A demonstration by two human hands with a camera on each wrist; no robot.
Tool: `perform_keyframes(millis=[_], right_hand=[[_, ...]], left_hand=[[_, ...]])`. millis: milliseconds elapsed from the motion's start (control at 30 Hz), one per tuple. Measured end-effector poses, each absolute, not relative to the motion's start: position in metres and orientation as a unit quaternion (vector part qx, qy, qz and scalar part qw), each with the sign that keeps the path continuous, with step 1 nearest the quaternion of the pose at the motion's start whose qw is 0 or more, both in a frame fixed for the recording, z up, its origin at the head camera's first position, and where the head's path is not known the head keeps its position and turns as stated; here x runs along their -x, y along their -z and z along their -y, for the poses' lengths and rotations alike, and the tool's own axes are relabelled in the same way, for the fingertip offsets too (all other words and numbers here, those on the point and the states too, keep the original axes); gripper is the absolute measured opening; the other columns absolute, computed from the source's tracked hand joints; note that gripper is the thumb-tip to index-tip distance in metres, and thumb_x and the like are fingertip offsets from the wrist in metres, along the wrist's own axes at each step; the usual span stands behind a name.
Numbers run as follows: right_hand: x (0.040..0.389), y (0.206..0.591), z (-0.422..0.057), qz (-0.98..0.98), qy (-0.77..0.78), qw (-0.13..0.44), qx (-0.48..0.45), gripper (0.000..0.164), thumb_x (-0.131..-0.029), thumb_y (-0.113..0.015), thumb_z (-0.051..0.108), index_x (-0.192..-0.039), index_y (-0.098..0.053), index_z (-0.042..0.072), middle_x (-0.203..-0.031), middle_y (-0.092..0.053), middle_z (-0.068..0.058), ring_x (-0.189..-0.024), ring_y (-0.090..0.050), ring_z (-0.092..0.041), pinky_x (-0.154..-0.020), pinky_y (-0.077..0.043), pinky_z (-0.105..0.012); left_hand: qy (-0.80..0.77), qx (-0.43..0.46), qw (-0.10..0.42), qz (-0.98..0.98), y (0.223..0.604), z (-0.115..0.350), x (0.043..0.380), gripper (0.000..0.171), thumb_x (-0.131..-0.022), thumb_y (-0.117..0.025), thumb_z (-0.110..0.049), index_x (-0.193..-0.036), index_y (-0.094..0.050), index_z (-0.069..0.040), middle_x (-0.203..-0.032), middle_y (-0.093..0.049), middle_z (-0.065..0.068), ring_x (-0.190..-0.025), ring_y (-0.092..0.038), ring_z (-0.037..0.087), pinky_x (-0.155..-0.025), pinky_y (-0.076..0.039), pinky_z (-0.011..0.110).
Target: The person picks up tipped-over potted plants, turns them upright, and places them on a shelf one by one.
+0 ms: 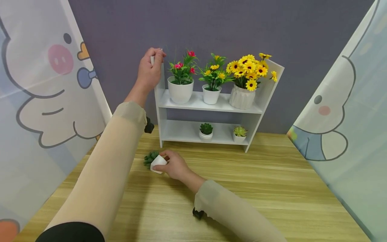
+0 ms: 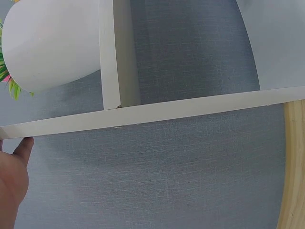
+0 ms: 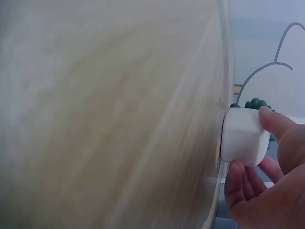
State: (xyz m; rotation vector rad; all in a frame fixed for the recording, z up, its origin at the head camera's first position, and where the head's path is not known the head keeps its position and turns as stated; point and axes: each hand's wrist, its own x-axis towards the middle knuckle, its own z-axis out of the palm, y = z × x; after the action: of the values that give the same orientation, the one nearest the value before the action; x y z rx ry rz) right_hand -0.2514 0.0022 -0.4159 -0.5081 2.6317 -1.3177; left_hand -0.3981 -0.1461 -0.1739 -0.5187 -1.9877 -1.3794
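My left hand grips the upper end of the white shelf's left side panel; in the left wrist view only part of the hand shows at the edge. Down on the table, in front of the shelf's left foot, my right hand holds a small potted succulent by its white pot. The plant is tipped over, its dark green leaves pointing left. In the right wrist view the thumb and fingers are around the white pot, close to the table surface.
On the shelf's upper board stand a pink-flowered plant, a small yellow-flowered plant and a pot of sunflowers. The lower board holds a dark succulent and a light green one. Behind is a grey wall.
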Motion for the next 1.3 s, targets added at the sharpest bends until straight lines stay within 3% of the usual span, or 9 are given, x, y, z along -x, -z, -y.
perform_keyframes(millis=[133, 333, 567, 700, 1000, 1300], right_hand=[[0.252, 0.416, -0.004, -0.886, 0.415, 0.061, 0.198, 0.053, -0.095, -0.089, 0.032, -0.141, -0.071, 0.014, -0.128, -0.074, -0.006, -0.106, -0.068, -0.016, -0.078, -0.056, -0.024], [0.251, 0.413, -0.012, -0.881, 0.417, 0.074, 0.211, 0.051, -0.096, -0.088, 0.029, -0.142, -0.071, 0.016, -0.125, -0.073, -0.004, -0.101, -0.07, -0.013, -0.073, -0.056, -0.023], [0.25, 0.413, -0.022, -0.88, 0.418, 0.085, 0.21, 0.052, -0.096, -0.088, 0.028, -0.143, -0.069, 0.019, -0.133, -0.073, -0.005, -0.106, -0.073, -0.015, -0.083, -0.059, -0.026], [0.252, 0.413, -0.027, -0.874, 0.428, 0.095, 0.21, 0.051, -0.095, -0.089, 0.024, -0.141, -0.067, 0.016, -0.132, -0.074, -0.005, -0.102, -0.073, -0.013, -0.084, -0.061, -0.028], [0.255, 0.415, -0.037, -0.868, 0.435, 0.102, 0.217, 0.055, -0.095, -0.088, 0.018, -0.143, -0.061, 0.012, -0.13, -0.075, -0.009, -0.114, -0.073, -0.021, -0.099, -0.061, -0.038], [0.26, 0.419, -0.046, -0.858, 0.448, 0.137, 0.21, 0.055, -0.097, -0.085, 0.014, -0.142, -0.054, 0.008, -0.132, -0.076, -0.014, -0.116, -0.072, -0.021, -0.097, -0.06, -0.037]], left_hand=[[0.529, 0.195, 0.323, 0.76, 0.174, 0.146, 0.398, 0.036, -0.119, -0.046, -0.039, -0.117, -0.062, -0.006, -0.148, -0.062, 0.011, -0.158, -0.043, 0.004, -0.128, -0.035, 0.026], [0.531, 0.194, 0.325, 0.758, 0.174, 0.146, 0.398, 0.036, -0.119, -0.046, -0.039, -0.118, -0.063, -0.007, -0.142, -0.063, 0.011, -0.157, -0.043, 0.003, -0.127, -0.036, 0.025], [0.54, 0.196, 0.325, 0.751, 0.174, 0.146, 0.398, 0.038, -0.118, -0.047, -0.038, -0.121, -0.064, -0.004, -0.134, -0.063, 0.011, -0.157, -0.044, 0.004, -0.127, -0.036, 0.025], [0.54, 0.194, 0.325, 0.752, 0.173, 0.146, 0.398, 0.038, -0.118, -0.047, -0.038, -0.123, -0.065, -0.004, -0.131, -0.062, 0.01, -0.157, -0.045, 0.005, -0.127, -0.038, 0.028], [0.531, 0.188, 0.325, 0.76, 0.174, 0.146, 0.396, 0.038, -0.118, -0.046, -0.04, -0.123, -0.065, -0.007, -0.134, -0.062, 0.012, -0.155, -0.048, 0.006, -0.123, -0.043, 0.03], [0.535, 0.194, 0.327, 0.754, 0.174, 0.145, 0.396, 0.035, -0.118, -0.046, -0.038, -0.121, -0.065, -0.008, -0.134, -0.062, 0.014, -0.156, -0.046, 0.006, -0.126, -0.04, 0.03]])
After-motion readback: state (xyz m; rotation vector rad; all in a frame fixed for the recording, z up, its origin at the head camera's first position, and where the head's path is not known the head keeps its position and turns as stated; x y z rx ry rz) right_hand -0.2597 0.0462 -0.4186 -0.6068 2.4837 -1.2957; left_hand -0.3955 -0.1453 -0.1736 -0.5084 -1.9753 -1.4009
